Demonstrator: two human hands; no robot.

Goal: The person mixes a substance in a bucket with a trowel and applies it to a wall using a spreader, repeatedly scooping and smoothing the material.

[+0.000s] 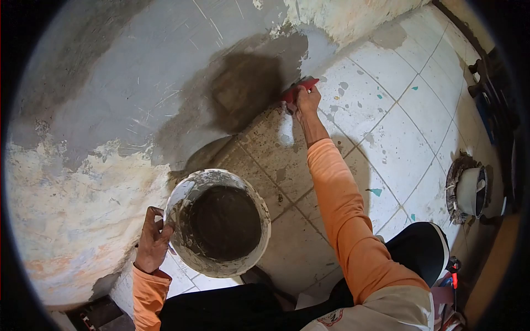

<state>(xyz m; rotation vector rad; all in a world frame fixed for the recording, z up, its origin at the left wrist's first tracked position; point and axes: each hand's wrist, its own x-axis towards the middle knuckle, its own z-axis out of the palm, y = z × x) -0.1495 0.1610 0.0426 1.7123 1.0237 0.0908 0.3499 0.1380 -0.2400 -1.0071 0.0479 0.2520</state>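
My left hand grips the side of a white bucket, its fingers hooked at the rim. Wet grey mortar lies inside the bucket, and smears of it coat the inner wall. My right arm reaches out to the corner where wall meets floor. There my right hand is closed around a red scraper, held against the foot of the wall; part of the tool is hidden by my fingers. Around it the plaster is damp and dark grey.
White floor tiles carry mortar spots and small green scraps. A pale pot-like container with a crusted rim sits at the right. Dark objects line the far right edge. My knee is at lower right.
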